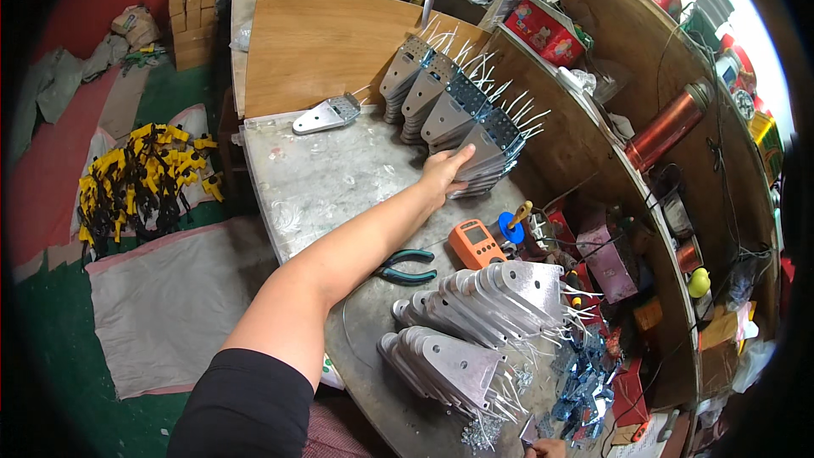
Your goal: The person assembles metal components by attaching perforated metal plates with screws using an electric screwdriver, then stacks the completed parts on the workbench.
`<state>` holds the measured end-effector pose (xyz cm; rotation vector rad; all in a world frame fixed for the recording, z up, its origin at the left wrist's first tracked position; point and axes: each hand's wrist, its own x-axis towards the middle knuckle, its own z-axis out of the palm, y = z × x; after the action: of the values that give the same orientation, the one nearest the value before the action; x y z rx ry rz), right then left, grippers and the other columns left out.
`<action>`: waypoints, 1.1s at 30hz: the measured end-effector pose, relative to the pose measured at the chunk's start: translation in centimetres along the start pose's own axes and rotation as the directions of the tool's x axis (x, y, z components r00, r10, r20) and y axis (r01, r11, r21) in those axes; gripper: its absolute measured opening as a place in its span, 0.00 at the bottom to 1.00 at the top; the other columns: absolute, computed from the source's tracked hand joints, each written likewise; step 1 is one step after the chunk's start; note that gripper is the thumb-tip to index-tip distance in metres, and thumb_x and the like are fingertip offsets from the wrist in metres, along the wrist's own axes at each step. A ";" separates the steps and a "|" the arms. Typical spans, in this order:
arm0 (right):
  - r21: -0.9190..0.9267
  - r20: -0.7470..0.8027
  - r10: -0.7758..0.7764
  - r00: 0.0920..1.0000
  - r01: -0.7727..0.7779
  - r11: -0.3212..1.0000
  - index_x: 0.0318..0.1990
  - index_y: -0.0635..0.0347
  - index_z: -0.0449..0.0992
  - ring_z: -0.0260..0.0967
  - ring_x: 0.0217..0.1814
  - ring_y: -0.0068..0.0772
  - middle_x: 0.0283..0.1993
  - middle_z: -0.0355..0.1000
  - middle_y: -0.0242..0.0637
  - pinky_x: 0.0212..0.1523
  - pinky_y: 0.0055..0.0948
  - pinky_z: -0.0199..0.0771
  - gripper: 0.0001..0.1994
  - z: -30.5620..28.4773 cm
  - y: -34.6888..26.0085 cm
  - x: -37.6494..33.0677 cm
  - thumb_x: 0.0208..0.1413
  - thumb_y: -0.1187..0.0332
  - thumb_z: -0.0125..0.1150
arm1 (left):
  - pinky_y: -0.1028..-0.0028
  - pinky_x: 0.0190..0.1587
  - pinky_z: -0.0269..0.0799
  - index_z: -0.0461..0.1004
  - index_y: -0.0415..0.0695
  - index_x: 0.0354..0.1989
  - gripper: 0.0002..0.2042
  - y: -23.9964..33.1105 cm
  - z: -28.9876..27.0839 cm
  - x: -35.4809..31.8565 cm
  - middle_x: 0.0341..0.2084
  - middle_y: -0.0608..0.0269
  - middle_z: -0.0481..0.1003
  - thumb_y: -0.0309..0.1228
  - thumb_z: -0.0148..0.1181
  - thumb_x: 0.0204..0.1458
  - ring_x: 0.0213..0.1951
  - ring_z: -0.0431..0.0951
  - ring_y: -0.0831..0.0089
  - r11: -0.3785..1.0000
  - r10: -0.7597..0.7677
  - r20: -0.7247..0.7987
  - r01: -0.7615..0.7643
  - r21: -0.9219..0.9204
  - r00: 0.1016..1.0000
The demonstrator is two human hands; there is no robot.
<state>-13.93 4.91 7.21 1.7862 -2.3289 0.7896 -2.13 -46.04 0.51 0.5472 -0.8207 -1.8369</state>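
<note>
My left hand (445,171) reaches across the table to the nearest of several stacks of grey tapered metal plates (449,119) with white wires. Its thumb lies on the top plate and its fingers wrap round the stack's near side. One such plate (326,114) lies alone to the left. At the bottom edge, my right hand (549,448) shows only in part, fingers closed at a small flat piece (529,431). Beside it are a heap of small bluish plates (581,390), loose small screws or nuts (482,432) and more stacks of tapered plates (445,365).
Pliers (407,267) and an orange multimeter (476,244) lie mid-table, near a blue spool (511,227). A curved wooden wall (619,127) with a cluttered shelf bounds the right. On the floor at left, yellow-and-black cable parts (148,178) lie beside a grey cloth (178,305).
</note>
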 end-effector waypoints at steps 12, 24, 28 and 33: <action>0.004 0.010 0.024 1.000 -0.024 1.000 0.35 0.63 0.73 0.67 0.28 0.38 0.32 0.70 0.43 0.24 0.27 0.65 0.06 -0.2 -0.3 -1.0 0.49 0.80 0.57 | 0.63 0.49 0.71 0.68 0.39 0.51 0.32 1.1 0.6 -0.4 0.45 0.56 0.71 0.48 0.69 0.42 0.47 0.71 0.66 0.987 0.009 -0.039 -0.003 0.164 0.999; 0.011 0.023 -0.003 1.000 0.003 1.000 0.34 0.63 0.72 0.68 0.31 0.42 0.33 0.70 0.44 0.27 0.30 0.66 0.06 -0.1 -0.6 -1.3 0.47 0.82 0.56 | 0.62 0.44 0.71 0.73 0.40 0.36 0.18 0.2 0.6 -0.7 0.33 0.51 0.77 0.36 0.68 0.38 0.40 0.77 0.55 0.309 0.433 -0.037 -0.110 0.945 0.901; 0.018 0.026 0.009 1.000 -0.010 1.000 0.33 0.62 0.72 0.67 0.30 0.41 0.32 0.70 0.44 0.27 0.30 0.66 0.07 0.0 -0.6 -1.3 0.47 0.82 0.57 | 0.64 0.39 0.71 0.76 0.42 0.32 0.15 -0.3 0.2 -0.1 0.26 0.55 0.78 0.37 0.69 0.37 0.35 0.78 0.58 0.367 0.515 -0.065 -0.151 0.918 0.855; 0.010 0.038 0.027 0.999 -0.028 1.000 0.33 0.62 0.72 0.67 0.29 0.40 0.32 0.70 0.43 0.26 0.29 0.65 0.07 0.2 -0.7 -1.1 0.47 0.82 0.57 | 0.63 0.42 0.71 0.75 0.41 0.33 0.18 0.5 0.4 -0.8 0.29 0.52 0.78 0.39 0.70 0.36 0.37 0.78 0.56 0.381 0.459 -0.057 -0.139 0.914 0.886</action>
<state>-12.94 5.66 6.84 1.7923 -2.3825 0.7800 -1.84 -45.29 1.15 1.2273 -1.5640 -0.7694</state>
